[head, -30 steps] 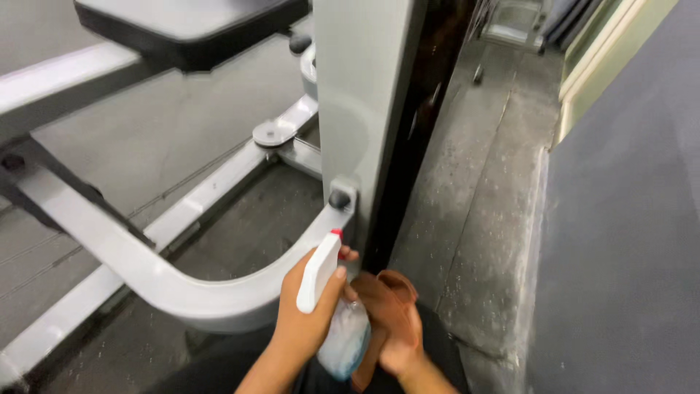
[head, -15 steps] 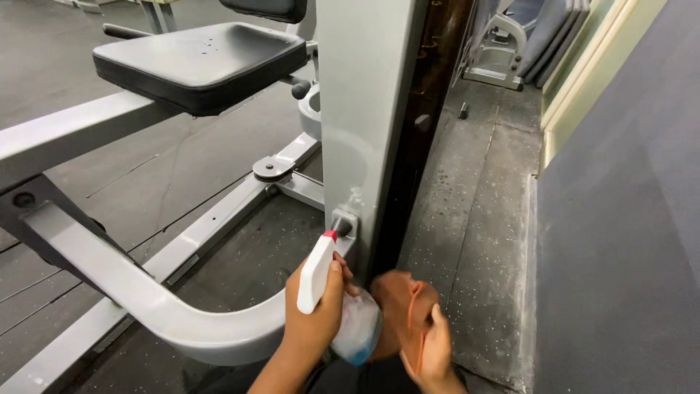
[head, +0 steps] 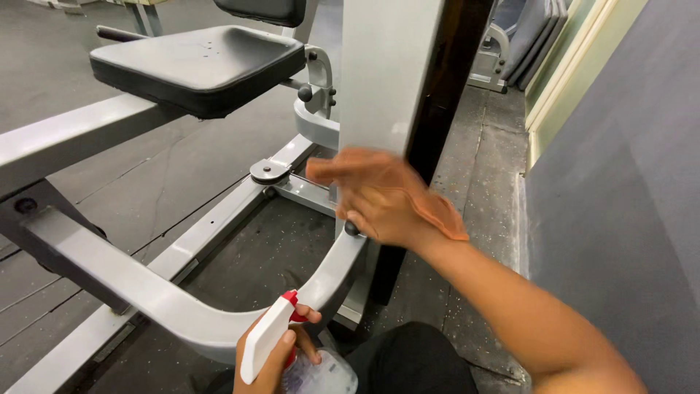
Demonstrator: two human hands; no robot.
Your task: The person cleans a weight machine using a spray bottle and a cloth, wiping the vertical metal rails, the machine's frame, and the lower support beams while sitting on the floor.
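Left hand gripping spray bottle; right hand clutching orange cloth, pressing against grey machine upright.

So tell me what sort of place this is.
Most likely a gym: a weight machine with a grey steel frame and a black padded seat stands on dark rubber flooring, and more grey equipment shows further back.

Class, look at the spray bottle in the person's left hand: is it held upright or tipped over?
Upright: the spray bottle sits in the left hand with its white trigger head above the clear body.
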